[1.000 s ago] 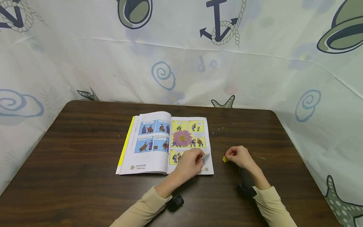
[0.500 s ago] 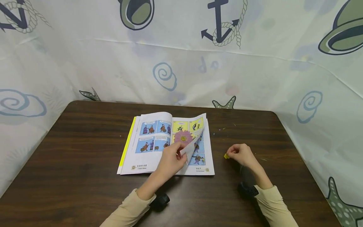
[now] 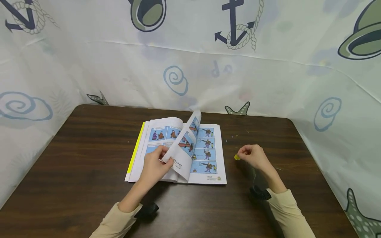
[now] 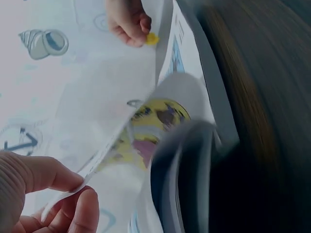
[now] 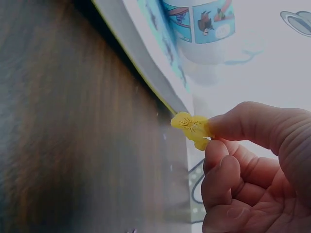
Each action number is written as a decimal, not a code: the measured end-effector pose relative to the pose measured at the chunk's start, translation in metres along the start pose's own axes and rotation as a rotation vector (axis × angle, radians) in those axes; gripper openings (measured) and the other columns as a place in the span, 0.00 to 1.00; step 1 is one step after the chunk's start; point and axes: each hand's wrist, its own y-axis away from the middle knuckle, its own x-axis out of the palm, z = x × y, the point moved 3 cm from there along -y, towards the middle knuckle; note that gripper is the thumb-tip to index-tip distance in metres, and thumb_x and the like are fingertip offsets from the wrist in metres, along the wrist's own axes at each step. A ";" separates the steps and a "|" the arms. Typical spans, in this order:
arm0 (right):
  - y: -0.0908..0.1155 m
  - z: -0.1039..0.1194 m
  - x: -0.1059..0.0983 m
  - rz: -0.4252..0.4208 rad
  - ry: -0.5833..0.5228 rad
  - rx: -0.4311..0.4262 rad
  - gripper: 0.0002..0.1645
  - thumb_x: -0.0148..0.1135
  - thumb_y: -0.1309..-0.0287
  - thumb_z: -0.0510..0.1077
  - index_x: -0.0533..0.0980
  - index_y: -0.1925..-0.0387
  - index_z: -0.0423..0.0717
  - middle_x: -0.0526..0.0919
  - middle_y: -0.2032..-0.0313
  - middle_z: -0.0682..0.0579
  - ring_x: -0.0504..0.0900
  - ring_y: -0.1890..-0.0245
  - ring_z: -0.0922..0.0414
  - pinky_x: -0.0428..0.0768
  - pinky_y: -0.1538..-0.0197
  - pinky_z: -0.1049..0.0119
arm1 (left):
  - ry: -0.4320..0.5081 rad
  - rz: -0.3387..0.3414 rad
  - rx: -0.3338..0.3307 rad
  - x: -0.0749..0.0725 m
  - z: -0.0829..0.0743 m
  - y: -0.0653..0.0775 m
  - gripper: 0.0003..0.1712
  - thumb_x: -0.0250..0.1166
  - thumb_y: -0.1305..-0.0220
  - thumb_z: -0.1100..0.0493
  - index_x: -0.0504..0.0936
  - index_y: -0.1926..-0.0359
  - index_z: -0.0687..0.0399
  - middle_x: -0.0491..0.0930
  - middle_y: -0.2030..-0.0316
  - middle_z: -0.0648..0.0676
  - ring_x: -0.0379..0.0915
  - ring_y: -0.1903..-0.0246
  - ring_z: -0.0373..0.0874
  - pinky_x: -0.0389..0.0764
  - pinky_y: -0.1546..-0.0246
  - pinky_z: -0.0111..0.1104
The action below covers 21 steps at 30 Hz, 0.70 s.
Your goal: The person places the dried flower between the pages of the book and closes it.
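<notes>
An open comic book (image 3: 205, 180) lies on the table, its right page printed with blue panels. My left hand (image 3: 154, 165) pinches the lower corner of a lifted page (image 3: 183, 158), which stands curved over the book's middle. In the left wrist view, thumb and fingers hold that page (image 4: 104, 148) by its edge, and part of the pink flower (image 4: 145, 149) shows on the page's other side. To the right of the book, my right hand (image 3: 254, 157) pinches a small yellow flower (image 5: 190, 127) with dark streaks between thumb and fingertip.
The dark wooden table (image 3: 89, 158) carries a few tiny scraps (image 3: 235, 136) right of the book. Behind it hangs a white curtain (image 3: 196, 76) with anchors and shells. Black wrist cameras sit below both wrists, the left one (image 3: 147, 210) close over the table.
My left hand has lifted the right page by its corner and swung it leftward, hiding the pink flower from the head view and uncovering blue panels. My right hand keeps hold of the yellow flower.
</notes>
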 end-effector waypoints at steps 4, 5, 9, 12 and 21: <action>-0.004 0.007 0.001 0.004 -0.013 -0.014 0.04 0.62 0.46 0.34 0.79 0.72 0.35 0.78 0.78 0.51 0.69 0.78 0.58 0.67 0.77 0.70 | -0.046 0.012 -0.059 -0.013 0.013 0.003 0.12 0.67 0.55 0.70 0.76 0.67 0.65 0.76 0.81 0.53 0.67 0.82 0.40 0.70 0.80 0.27; -0.005 0.008 0.001 0.004 -0.013 -0.016 0.04 0.62 0.46 0.34 0.79 0.72 0.35 0.78 0.78 0.50 0.69 0.78 0.58 0.68 0.77 0.70 | -0.052 0.021 -0.082 -0.016 0.016 0.004 0.12 0.68 0.55 0.70 0.77 0.67 0.66 0.76 0.80 0.53 0.66 0.81 0.41 0.70 0.79 0.27; -0.010 0.012 0.005 -0.001 -0.013 -0.024 0.03 0.62 0.47 0.33 0.79 0.72 0.34 0.78 0.78 0.50 0.70 0.78 0.59 0.68 0.76 0.71 | -0.092 0.063 -0.180 -0.029 0.026 0.008 0.15 0.69 0.54 0.69 0.77 0.63 0.68 0.77 0.78 0.55 0.68 0.77 0.44 0.70 0.75 0.29; -0.013 0.017 0.008 -0.004 -0.025 -0.022 0.03 0.62 0.47 0.33 0.79 0.73 0.34 0.78 0.78 0.50 0.70 0.78 0.59 0.68 0.76 0.71 | -0.102 0.097 -0.237 -0.036 0.031 0.009 0.16 0.68 0.53 0.68 0.76 0.61 0.70 0.79 0.76 0.57 0.70 0.75 0.45 0.72 0.74 0.29; -0.022 0.033 0.018 0.015 -0.064 -0.048 0.03 0.62 0.46 0.34 0.79 0.73 0.36 0.79 0.77 0.50 0.70 0.77 0.57 0.67 0.76 0.70 | -0.076 0.163 -0.359 -0.054 0.048 0.018 0.22 0.68 0.51 0.67 0.72 0.56 0.74 0.80 0.75 0.58 0.71 0.78 0.43 0.73 0.79 0.25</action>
